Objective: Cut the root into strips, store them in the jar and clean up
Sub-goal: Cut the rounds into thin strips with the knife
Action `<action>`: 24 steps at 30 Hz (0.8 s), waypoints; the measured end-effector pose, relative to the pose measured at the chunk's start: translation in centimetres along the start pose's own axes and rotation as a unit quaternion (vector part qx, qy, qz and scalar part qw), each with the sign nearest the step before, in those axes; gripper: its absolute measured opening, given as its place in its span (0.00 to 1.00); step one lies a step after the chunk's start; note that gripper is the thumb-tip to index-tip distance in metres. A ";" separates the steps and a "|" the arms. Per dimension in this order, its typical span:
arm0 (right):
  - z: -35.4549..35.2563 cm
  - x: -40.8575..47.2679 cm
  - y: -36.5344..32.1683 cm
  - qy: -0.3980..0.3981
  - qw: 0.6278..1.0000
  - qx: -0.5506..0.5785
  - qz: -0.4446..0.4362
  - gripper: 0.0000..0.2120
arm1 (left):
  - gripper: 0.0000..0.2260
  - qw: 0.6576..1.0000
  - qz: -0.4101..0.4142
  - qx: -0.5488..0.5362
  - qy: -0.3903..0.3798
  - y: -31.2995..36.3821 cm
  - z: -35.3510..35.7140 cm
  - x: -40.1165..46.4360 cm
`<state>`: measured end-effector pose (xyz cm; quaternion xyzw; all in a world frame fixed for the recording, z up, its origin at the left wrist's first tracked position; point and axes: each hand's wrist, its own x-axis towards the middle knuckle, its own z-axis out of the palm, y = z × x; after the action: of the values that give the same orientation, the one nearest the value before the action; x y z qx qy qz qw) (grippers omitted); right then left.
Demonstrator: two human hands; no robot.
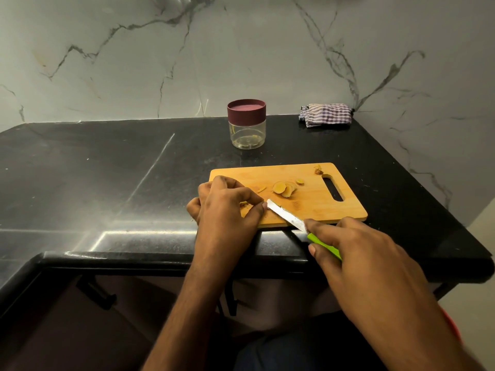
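The black desk (pixel 107 183) meets a grey marble wall (pixel 134 62). A wooden board (pixel 308 207) holds root slices (pixel 285 188). The left hand (pixel 227 207) pinches a small piece. The right hand (pixel 359 253) holds a green knife (pixel 294 219). The jar (pixel 246 123) stands behind, lid on, near a checked cloth (pixel 325 114).

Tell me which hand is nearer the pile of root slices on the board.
Left. The left hand rests on the cutting board just left of the root slices; the right hand holds the knife off the board's near edge.
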<state>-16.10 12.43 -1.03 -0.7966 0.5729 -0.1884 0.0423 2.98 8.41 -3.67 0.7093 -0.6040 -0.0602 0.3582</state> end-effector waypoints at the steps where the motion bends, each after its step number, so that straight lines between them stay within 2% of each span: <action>1: 0.1 0.0 0.0 0.003 1.000 0.001 -0.001 0.22 | 0.02 1.000 0.003 0.003 0.004 0.0 0.0 0.0; 10: 0.7 0.4 -0.6 0.032 0.996 0.078 -0.010 0.19 | 0.02 1.000 0.002 0.004 0.003 -0.3 0.0 0.0; 16: 0.7 0.1 -1.4 0.006 0.994 0.105 -0.013 0.17 | 0.04 1.000 -0.013 -0.004 -0.002 0.0 -0.1 0.2; 24: 0.8 0.6 -2.1 0.007 0.995 0.098 -0.013 0.16 | 0.03 1.000 -0.021 -0.003 -0.014 0.0 -0.2 0.3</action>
<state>-13.80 12.43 -1.05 -0.7947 0.5415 -0.2498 0.1132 3.20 8.26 -3.39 0.7198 -0.5938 -0.0802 0.3506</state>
